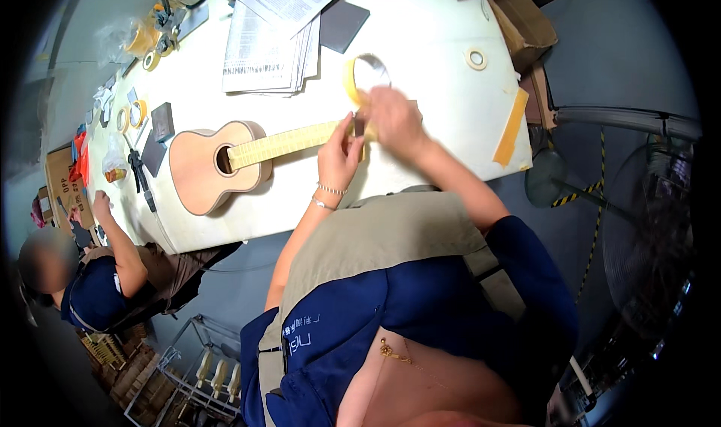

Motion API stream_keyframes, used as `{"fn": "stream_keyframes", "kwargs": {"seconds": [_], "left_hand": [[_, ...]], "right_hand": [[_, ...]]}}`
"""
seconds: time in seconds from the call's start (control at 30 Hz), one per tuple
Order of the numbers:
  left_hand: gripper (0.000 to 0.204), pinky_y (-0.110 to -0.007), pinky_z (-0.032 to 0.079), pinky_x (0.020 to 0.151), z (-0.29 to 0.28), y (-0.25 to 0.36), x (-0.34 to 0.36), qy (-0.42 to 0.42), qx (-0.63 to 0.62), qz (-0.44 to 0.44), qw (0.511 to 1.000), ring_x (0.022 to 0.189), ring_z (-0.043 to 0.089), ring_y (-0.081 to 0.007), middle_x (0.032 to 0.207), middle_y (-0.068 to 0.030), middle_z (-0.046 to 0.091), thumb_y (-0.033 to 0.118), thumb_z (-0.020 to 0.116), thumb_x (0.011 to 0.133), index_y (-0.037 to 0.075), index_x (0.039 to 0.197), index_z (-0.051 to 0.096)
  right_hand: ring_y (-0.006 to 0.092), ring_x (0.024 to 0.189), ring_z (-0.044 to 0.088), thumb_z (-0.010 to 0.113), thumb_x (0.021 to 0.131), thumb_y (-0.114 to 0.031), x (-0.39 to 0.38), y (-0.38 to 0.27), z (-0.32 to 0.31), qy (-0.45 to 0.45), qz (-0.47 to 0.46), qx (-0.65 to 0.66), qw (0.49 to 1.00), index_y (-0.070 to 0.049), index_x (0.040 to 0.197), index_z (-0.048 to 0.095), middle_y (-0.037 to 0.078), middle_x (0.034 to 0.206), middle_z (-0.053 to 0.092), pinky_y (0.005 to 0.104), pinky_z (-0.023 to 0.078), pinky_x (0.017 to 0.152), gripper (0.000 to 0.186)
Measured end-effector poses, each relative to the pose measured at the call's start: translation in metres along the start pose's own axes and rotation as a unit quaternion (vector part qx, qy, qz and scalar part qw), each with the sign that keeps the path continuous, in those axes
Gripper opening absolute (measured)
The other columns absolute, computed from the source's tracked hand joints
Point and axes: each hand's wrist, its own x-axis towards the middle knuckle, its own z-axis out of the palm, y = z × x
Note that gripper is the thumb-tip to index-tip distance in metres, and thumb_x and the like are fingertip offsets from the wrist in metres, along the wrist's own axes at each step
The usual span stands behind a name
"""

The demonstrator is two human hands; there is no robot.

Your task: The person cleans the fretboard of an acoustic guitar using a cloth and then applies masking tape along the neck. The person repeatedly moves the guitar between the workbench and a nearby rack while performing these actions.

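Observation:
A small unpainted guitar (pixel 210 168), ukulele-sized, lies on the white table with its body to the left. Strips of yellow masking tape (pixel 282 143) cover its fretboard. At the far end of the neck, my left hand (pixel 339 160) is closed around it, thumb and fingers near a dark patch by the headstock. My right hand (pixel 396 123) is over the headstock end and smeared by motion, so its grip is unclear. Just beyond its fingers, touching or nearly so, is a large roll of yellow tape (pixel 350 80). My hand partly hides the headstock.
Newspapers (pixel 263 55) and a dark flat pad (pixel 343 26) lie beyond the guitar. A tape roll (pixel 475 59) and an orange strip (pixel 511 128) are at the right. Dark blocks (pixel 161 121) and a black clamp (pixel 138 173) lie left. Another person (pixel 105 284) works at the left edge.

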Motion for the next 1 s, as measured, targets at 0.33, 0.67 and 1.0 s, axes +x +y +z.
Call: {"fn": "stream_keyframes", "kwargs": {"seconds": [0.33, 0.67, 1.0], "left_hand": [[0.057, -0.045, 0.030, 0.101, -0.024, 0.023, 0.009, 0.015, 0.272, 0.282, 0.920, 0.116, 0.047, -0.0259, 0.125, -0.0114, 0.050, 0.040, 0.060, 0.081, 0.013, 0.130, 0.048], [0.066, -0.057, 0.005, 0.109, -0.113, -0.050, 0.029, -0.025, 0.481, 0.003, 0.876, 0.140, 0.011, -0.0317, 0.149, -0.0152, 0.020, 0.051, 0.043, 0.088, 0.020, 0.144, 0.026], [0.067, -0.056, -0.001, 0.108, -0.262, -0.124, 0.032, 0.173, 0.337, -0.118, 0.918, 0.139, 0.004, -0.0381, 0.149, -0.0201, 0.012, 0.044, 0.039, 0.092, 0.008, 0.145, 0.019]], "right_hand": [[0.0326, 0.101, 0.053, 0.045, 0.090, -0.012, -0.012, 0.048, 0.026, -0.084, 0.171, -0.031, 0.981, -0.006, 0.121, 0.050, 0.017, 0.102, 0.057, 0.0446, 0.033, 0.103, 0.032], [0.0305, 0.086, 0.054, 0.046, 0.086, -0.014, -0.045, 0.028, 0.052, -0.103, 0.256, -0.007, 0.961, -0.009, 0.118, 0.056, 0.013, 0.091, 0.062, 0.0396, 0.039, 0.084, 0.033], [0.0266, 0.083, 0.053, 0.045, 0.087, -0.013, -0.057, 0.028, 0.061, -0.074, 0.261, -0.049, 0.961, -0.008, 0.116, 0.057, 0.009, 0.083, 0.062, 0.0370, 0.041, 0.081, 0.033]]}}
